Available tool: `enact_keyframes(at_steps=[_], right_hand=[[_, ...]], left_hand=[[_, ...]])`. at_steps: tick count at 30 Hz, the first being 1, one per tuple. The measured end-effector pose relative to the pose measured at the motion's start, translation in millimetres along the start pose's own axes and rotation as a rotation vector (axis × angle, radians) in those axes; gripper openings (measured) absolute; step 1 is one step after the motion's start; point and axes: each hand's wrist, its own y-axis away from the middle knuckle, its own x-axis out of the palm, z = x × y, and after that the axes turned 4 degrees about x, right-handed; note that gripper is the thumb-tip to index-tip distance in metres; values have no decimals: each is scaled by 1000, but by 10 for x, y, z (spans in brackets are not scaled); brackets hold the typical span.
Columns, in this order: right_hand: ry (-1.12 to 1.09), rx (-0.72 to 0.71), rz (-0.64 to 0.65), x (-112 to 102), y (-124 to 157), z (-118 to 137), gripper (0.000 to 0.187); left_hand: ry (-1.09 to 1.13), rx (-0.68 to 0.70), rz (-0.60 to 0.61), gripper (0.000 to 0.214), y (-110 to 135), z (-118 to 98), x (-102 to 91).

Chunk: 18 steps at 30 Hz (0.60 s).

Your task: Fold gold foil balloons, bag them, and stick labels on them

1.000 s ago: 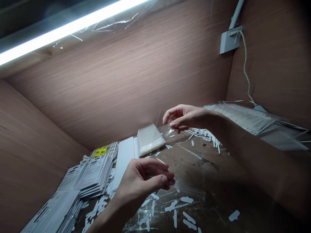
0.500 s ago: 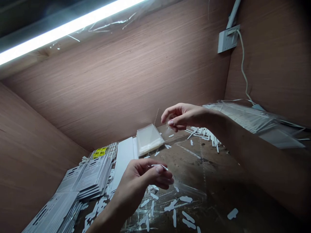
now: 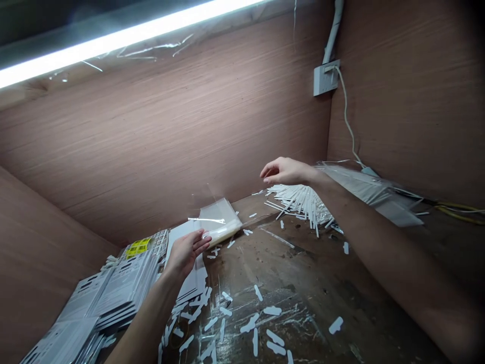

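Observation:
My left hand [image 3: 189, 247] reaches over the white sheets [image 3: 191, 283] at the front edge of a stack of clear plastic sleeves [image 3: 223, 222]. Its fingers are stretched out and a little apart. Just above the fingertips is a bright glint on clear film [image 3: 206, 220]; whether the hand touches that film cannot be made out. My right hand [image 3: 282, 172] hovers above a pile of thin white sticks [image 3: 299, 199], near the back wall. Its fingers bend loosely toward the thumb, with a small gap and nothing visible between them.
Stacks of flat printed packs [image 3: 121, 288] stand at the left, with a yellow piece [image 3: 138, 247] behind them. White die-cut tabs [image 3: 273, 311] lie scattered over the brown table. Clear plastic sheets [image 3: 364, 187] lie at the right, below a wall socket [image 3: 326, 78] and its cable.
My left hand has moved away from me to the sleeve stack, and its fingers have straightened from a pinch. My right hand now hovers by the sticks. The view has shifted right.

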Motion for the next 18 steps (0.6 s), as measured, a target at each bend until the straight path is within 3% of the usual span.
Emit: enact_keyframes(at_steps=[4,7,11,13,15,18], right_hand=[[159,28,85,92,-70,-152,18],[233,-1,130,171,-89,-146,24],[284,-71,213,225,-78,-44,38],[284,-98,253,243,-67,13,42],[258,-116,284,253,-48,73,44],[249,-139,294,224,12,190,43]], left_hand=[[-52,24,43,10,-16,7,-2],[-118,66,103,17,4,11,-2],[-274,198,99,58,22,110,-33],[-413,285,44,67,21,168,-68],[-578,366,-21,61,17,203,-114],[-810,427,-84,33,8,191,-181]])
